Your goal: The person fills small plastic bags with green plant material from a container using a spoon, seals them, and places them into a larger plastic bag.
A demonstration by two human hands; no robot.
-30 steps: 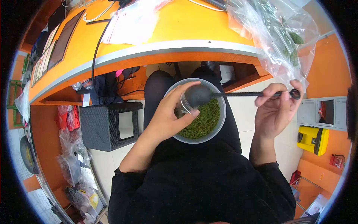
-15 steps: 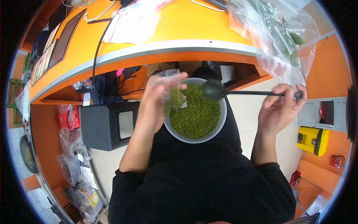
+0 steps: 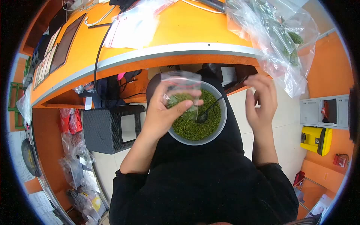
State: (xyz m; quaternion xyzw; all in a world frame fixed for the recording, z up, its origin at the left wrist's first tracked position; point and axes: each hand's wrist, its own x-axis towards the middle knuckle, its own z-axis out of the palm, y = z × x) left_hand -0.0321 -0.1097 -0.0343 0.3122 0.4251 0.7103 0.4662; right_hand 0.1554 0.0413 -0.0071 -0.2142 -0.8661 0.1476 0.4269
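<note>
A small clear zip bag [image 3: 181, 79] with green moss-like material in its lower part is gripped between the thumb and fingers of my left hand [image 3: 165, 108]. The bag hangs over a round translucent tub [image 3: 176, 137] on my lap, which holds loose green moss [image 3: 198, 129]. A black long-handled spoon [image 3: 202, 118] rests with its bowl in the moss, its handle slanting up to the right past the rim. Beside the upper end of that handle is my right hand [image 3: 264, 99], its fingers loosely bent and thumb apart, apparently not gripping the handle.
An orange desk [image 3: 180, 28] with a pale metal edge curves in front. On it lie a stack of clear zip bags [image 3: 131, 32] and a large plastic bag [image 3: 277, 37] with green clumps, overhanging the edge. A black woven stool [image 3: 108, 127] stands at left, with a black cable [image 3: 96, 63] hanging nearby.
The spoon has gone from level above the tub to slanting with its bowl in the moss. My right hand has moved left and loosened from the handle. The small bag has turned more upright.
</note>
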